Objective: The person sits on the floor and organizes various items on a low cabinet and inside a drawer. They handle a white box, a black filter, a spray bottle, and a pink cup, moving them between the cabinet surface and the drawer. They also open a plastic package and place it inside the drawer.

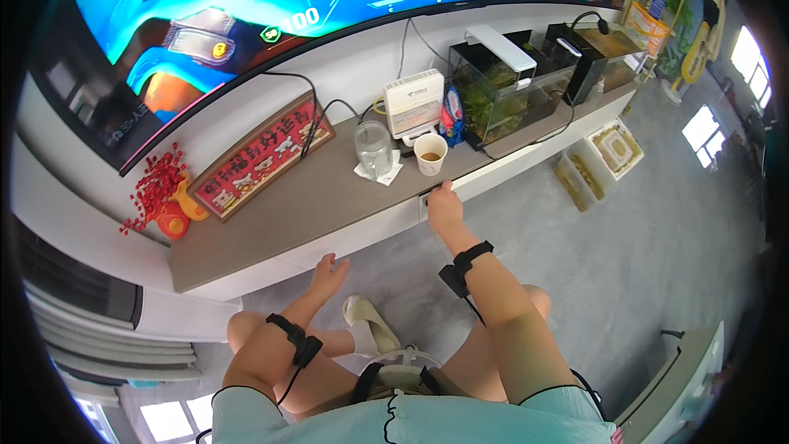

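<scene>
My right hand (445, 205) is at the front of a long low TV cabinet (296, 209), its fingers curled over the top edge of a white drawer front (487, 184). A narrow dark gap shows beside the fingers, and the fingertips are partly hidden. Bare and with fingers apart, my left hand (328, 275) hovers before the cabinet's white front, holding nothing. Just above my right hand, a paper cup (430, 154) with brown liquid stands near the cabinet's edge. To its left is a clear glass jar (373, 149) on white tissue (391, 171).
A white router (415, 105) stands behind the cup. Fish tanks (511, 95) line the right side, with cables hanging along the front. A framed red sign (262, 157) and red-berry decoration (161, 191) stand left. Plastic bins (588, 163) sit on the floor. A large TV (277, 6) hangs above.
</scene>
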Demonstrator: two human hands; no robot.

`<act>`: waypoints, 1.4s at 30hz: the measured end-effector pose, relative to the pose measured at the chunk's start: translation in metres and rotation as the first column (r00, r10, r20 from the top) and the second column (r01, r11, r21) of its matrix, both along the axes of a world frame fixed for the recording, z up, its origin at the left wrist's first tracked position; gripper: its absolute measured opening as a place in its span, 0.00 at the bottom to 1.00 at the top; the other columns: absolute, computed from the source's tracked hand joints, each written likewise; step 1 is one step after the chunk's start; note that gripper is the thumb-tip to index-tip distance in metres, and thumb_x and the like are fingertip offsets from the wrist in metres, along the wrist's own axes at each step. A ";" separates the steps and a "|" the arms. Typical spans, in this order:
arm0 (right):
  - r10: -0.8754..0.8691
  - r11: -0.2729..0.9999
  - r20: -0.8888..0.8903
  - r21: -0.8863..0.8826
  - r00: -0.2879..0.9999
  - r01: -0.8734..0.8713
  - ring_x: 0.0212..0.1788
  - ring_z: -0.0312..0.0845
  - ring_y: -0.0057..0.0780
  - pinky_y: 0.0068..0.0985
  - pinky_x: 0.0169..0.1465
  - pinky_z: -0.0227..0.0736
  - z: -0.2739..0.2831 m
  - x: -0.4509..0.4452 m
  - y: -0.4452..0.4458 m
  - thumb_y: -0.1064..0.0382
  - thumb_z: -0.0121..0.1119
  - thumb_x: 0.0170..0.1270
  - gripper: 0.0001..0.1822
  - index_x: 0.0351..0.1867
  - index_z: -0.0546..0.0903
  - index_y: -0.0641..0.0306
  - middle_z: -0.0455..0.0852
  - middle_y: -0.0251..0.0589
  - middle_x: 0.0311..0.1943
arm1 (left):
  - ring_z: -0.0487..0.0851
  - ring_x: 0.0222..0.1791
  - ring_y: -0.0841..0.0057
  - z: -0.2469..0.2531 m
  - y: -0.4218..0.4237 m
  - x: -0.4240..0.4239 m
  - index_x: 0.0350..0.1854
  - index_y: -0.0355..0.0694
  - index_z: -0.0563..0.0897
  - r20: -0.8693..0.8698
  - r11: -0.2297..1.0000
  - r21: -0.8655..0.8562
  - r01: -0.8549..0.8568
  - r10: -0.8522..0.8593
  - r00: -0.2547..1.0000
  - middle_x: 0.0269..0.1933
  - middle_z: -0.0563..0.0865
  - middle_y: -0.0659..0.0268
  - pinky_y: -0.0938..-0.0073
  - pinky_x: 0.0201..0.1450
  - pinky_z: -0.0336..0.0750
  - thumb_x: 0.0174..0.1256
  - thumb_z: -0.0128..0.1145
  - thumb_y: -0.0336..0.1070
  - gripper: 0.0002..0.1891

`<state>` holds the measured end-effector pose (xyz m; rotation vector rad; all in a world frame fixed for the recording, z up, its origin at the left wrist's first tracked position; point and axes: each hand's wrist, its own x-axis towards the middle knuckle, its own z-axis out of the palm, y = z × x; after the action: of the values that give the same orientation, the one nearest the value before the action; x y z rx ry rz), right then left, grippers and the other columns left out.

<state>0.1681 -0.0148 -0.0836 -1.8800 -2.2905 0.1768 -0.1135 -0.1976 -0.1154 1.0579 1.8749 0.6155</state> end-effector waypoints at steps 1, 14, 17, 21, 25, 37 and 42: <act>-0.005 1.000 0.041 -0.020 0.999 0.006 0.41 0.85 0.42 0.30 0.47 0.83 -0.001 0.001 0.001 0.65 0.54 0.66 0.14 0.46 0.82 0.73 0.68 0.70 0.60 | 0.81 0.49 0.63 0.007 -0.005 0.002 0.69 0.33 0.63 0.072 0.996 -0.034 -0.080 0.083 0.994 0.62 0.74 0.52 0.60 0.51 0.77 0.68 0.55 0.56 0.37; -0.026 0.999 -0.245 -0.044 0.969 0.016 0.49 0.82 0.54 0.38 0.54 0.79 0.006 -0.014 -0.014 0.67 0.56 0.59 0.16 0.47 0.82 0.73 0.67 0.73 0.62 | 0.59 0.74 0.61 -0.124 0.002 -0.013 0.77 0.43 0.51 0.790 0.531 -0.337 -0.777 0.608 0.073 0.75 0.60 0.61 0.48 0.72 0.59 0.73 0.36 0.65 0.39; 0.027 0.995 -0.135 -0.093 0.990 -0.040 0.51 0.81 0.54 0.39 0.52 0.79 0.030 -0.001 -0.011 0.67 0.55 0.60 0.15 0.47 0.81 0.71 0.72 0.67 0.59 | 0.60 0.74 0.63 -0.130 0.018 -0.003 0.77 0.45 0.50 0.784 0.433 -0.445 -0.784 0.611 -0.107 0.76 0.60 0.62 0.51 0.70 0.61 0.72 0.33 0.70 0.41; 0.077 0.993 -0.227 -0.069 0.971 -0.094 0.47 0.81 0.55 0.42 0.49 0.79 0.071 -0.024 -0.048 0.69 0.56 0.58 0.11 0.41 0.81 0.72 0.77 0.62 0.51 | 0.56 0.76 0.64 -0.160 0.016 -0.043 0.78 0.45 0.49 0.829 0.406 -0.475 -0.781 0.505 -0.242 0.77 0.58 0.63 0.53 0.74 0.54 0.67 0.31 0.76 0.46; 0.167 0.977 -0.236 -0.094 0.957 -0.194 0.42 0.81 0.57 0.44 0.47 0.79 0.074 -0.029 -0.079 0.71 0.55 0.57 0.08 0.37 0.79 0.73 0.78 0.59 0.46 | 0.56 0.76 0.64 -0.155 0.025 -0.035 0.76 0.42 0.54 0.825 0.392 -0.543 -0.743 0.413 -0.386 0.76 0.59 0.62 0.52 0.76 0.48 0.66 0.30 0.77 0.48; 0.181 0.976 -0.217 -0.082 0.959 -0.202 0.48 0.80 0.56 0.41 0.52 0.77 0.066 -0.058 -0.141 0.75 0.54 0.55 0.24 0.56 0.74 0.73 0.73 0.58 0.58 | 0.63 0.71 0.60 -0.177 -0.014 -0.035 0.68 0.37 0.66 0.834 0.475 -0.547 -0.690 0.384 -0.397 0.70 0.68 0.58 0.53 0.76 0.53 0.65 0.28 0.79 0.48; 0.291 0.949 -0.191 -0.063 0.938 -0.307 0.47 0.80 0.55 0.41 0.51 0.78 0.054 -0.047 -0.163 0.75 0.54 0.54 0.25 0.57 0.73 0.72 0.74 0.57 0.58 | 0.67 0.70 0.58 -0.169 -0.064 -0.010 0.67 0.36 0.67 0.807 0.469 -0.587 -0.660 0.409 -0.427 0.67 0.72 0.56 0.52 0.74 0.59 0.67 0.36 0.73 0.43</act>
<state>0.1209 -0.1777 -0.0301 -1.4704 -2.4640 0.4792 -0.1235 -0.2617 -0.2845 -0.6668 0.6910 1.6612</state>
